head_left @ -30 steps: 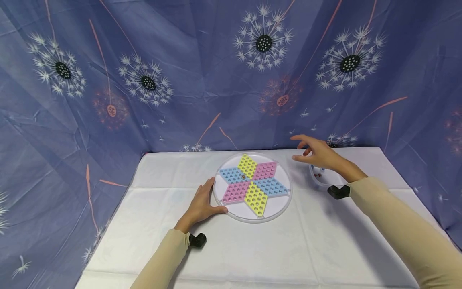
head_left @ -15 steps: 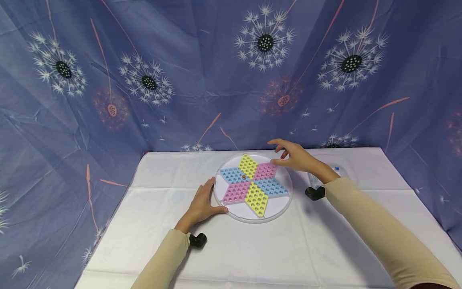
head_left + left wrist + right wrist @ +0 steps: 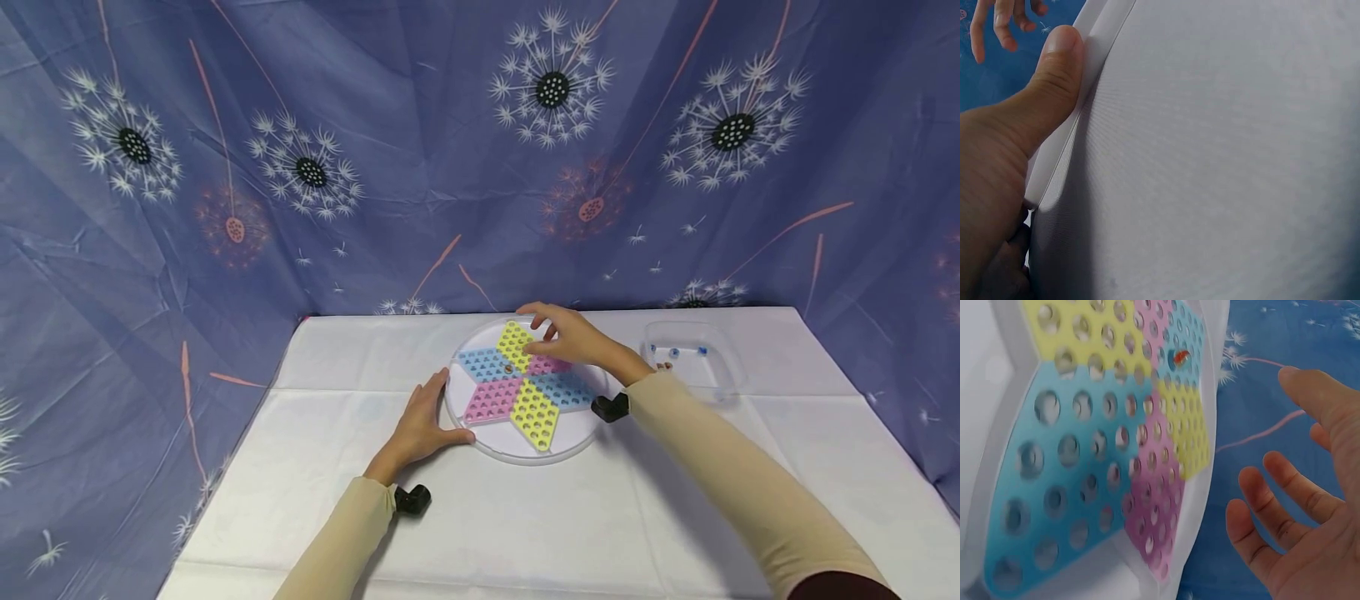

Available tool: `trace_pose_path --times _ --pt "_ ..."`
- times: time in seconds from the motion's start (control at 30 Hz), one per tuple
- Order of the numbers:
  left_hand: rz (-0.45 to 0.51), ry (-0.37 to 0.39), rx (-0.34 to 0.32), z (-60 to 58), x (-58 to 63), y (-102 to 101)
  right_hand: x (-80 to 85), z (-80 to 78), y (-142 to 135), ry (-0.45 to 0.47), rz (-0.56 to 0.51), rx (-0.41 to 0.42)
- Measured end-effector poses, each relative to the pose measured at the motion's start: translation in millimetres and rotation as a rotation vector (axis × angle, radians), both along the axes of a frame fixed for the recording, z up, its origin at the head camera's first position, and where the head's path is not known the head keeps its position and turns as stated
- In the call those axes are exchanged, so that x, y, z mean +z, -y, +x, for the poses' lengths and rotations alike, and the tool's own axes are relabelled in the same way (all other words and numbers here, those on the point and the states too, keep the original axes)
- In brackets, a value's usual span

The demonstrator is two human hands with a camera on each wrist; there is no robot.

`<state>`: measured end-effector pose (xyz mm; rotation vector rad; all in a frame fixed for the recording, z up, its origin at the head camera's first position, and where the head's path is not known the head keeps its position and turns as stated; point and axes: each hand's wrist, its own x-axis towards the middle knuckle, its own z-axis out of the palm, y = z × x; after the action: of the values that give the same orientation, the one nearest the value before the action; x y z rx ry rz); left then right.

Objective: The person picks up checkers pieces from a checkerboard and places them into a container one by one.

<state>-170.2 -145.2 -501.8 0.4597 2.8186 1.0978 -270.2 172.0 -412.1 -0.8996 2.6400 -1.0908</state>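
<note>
A round white Chinese checkers board (image 3: 495, 435) bears a six-pointed star of yellow, pink and blue diamonds. My left hand (image 3: 418, 427) holds its left edge, with the thumb (image 3: 1057, 75) along the rim and the other fingers round the far side. Over the upper part of the star hovers my right hand (image 3: 576, 335), fingers spread and loosely bent. Nothing shows between those fingers in the right wrist view. One orange marble (image 3: 1180, 359) sits in a hole of the left blue diamond, close to the board's centre.
To the right of the board stands a clear plastic box (image 3: 701, 382) with several blue marbles (image 3: 673, 353) and brownish ones (image 3: 663, 367). A white cloth (image 3: 540, 533) covers the table. Behind it hangs a blue dandelion-print curtain (image 3: 420, 167).
My right hand has moved left from above the clear box to over the board's star, bringing the box into full view. The left hand has kept its place at the rim.
</note>
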Motion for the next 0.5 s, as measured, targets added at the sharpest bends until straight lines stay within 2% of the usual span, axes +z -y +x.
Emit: trace_pose_path --times 0.2,0.5 --pt "0.029 -0.026 -0.005 0.3 1.0 -1.1 -7.6 -2.0 10.5 0.008 0.016 0.003" --pt "0.021 -0.024 0.004 -1.0 -0.7 -0.9 -19.3 -2.7 24.3 0.021 0.015 0.011"
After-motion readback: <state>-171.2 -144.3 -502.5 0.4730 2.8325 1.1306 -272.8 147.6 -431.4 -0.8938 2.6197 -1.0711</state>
